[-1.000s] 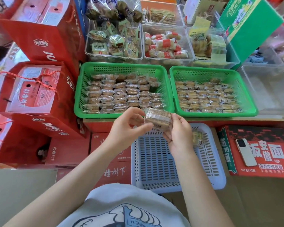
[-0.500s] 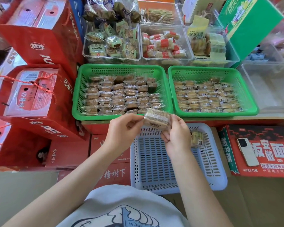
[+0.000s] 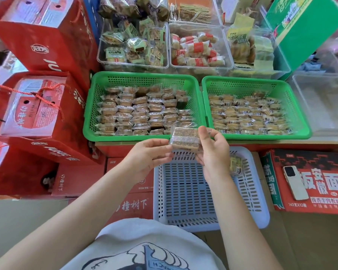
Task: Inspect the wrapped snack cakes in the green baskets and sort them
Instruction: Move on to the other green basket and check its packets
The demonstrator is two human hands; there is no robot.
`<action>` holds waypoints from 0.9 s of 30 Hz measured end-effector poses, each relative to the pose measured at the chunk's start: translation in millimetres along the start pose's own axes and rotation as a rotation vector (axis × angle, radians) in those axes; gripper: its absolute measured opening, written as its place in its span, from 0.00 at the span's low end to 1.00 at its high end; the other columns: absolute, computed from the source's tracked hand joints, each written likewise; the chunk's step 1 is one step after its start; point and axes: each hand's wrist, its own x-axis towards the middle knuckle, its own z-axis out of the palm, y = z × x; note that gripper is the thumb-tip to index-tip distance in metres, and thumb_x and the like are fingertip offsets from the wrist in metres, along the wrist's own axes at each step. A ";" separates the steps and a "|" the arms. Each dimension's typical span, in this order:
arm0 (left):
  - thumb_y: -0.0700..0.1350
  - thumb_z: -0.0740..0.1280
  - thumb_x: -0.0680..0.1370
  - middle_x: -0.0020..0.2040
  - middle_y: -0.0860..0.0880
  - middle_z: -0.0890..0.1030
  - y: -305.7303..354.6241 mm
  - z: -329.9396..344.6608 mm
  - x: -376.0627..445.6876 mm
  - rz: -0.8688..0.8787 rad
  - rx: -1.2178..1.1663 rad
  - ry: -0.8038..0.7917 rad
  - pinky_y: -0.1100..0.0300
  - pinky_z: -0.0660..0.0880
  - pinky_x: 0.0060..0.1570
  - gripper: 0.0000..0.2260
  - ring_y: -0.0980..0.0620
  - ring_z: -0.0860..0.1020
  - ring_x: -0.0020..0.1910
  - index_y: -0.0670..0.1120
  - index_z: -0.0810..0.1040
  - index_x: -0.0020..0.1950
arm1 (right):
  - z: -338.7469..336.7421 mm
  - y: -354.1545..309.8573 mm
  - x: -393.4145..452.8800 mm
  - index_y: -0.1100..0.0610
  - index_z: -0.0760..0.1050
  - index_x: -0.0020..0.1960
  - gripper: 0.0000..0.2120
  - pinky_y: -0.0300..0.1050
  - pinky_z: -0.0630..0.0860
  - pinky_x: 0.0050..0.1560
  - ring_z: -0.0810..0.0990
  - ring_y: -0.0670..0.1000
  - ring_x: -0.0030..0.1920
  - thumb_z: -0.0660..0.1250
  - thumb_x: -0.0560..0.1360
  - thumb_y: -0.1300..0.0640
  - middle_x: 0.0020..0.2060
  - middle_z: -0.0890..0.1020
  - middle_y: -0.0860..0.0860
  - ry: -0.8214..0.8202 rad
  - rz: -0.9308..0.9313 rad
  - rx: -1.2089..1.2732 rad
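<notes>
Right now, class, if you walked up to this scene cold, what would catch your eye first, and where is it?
First, the wrapped snack cake held up in the middle by both hands, the left hand and right hand pinching its ends above the white basket. Just behind it stand two bright green baskets, the left green basket and right green basket, side by side and packed with rows of wrapped cakes. Red gift boxes pile up at the left.

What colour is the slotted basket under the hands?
Pale bluish white basket, seen in the head view, the only one.
</notes>
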 end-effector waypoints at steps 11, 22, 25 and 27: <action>0.37 0.65 0.81 0.47 0.43 0.79 14.0 -5.8 34.2 -0.012 0.183 -0.149 0.59 0.78 0.43 0.17 0.52 0.78 0.41 0.41 0.76 0.70 | -3.7 4.3 39.2 0.62 0.81 0.53 0.33 0.39 0.75 0.45 0.71 0.44 0.40 0.64 0.71 0.31 0.44 0.83 0.65 -0.022 -0.043 -0.177; 0.45 0.70 0.81 0.55 0.47 0.85 29.9 13.5 101.2 0.135 0.198 0.130 0.62 0.81 0.48 0.11 0.56 0.84 0.49 0.42 0.80 0.61 | 19.1 8.2 105.6 0.41 0.72 0.67 0.35 0.56 0.78 0.59 0.79 0.51 0.61 0.68 0.65 0.25 0.63 0.79 0.43 -0.273 0.049 -0.516; 0.53 0.63 0.83 0.63 0.54 0.80 32.1 9.1 129.4 0.316 0.746 0.259 0.65 0.75 0.54 0.17 0.55 0.79 0.62 0.50 0.75 0.71 | 21.2 3.9 133.8 0.40 0.74 0.61 0.23 0.57 0.78 0.60 0.79 0.54 0.61 0.75 0.69 0.37 0.60 0.77 0.39 -0.197 0.008 -0.535; 0.57 0.58 0.84 0.78 0.50 0.67 25.3 -6.0 153.7 0.397 1.239 0.243 0.54 0.64 0.73 0.25 0.50 0.64 0.77 0.50 0.63 0.80 | 21.4 -4.8 157.2 0.43 0.74 0.61 0.15 0.49 0.76 0.56 0.78 0.49 0.57 0.71 0.76 0.51 0.55 0.75 0.37 -0.111 -0.057 -0.575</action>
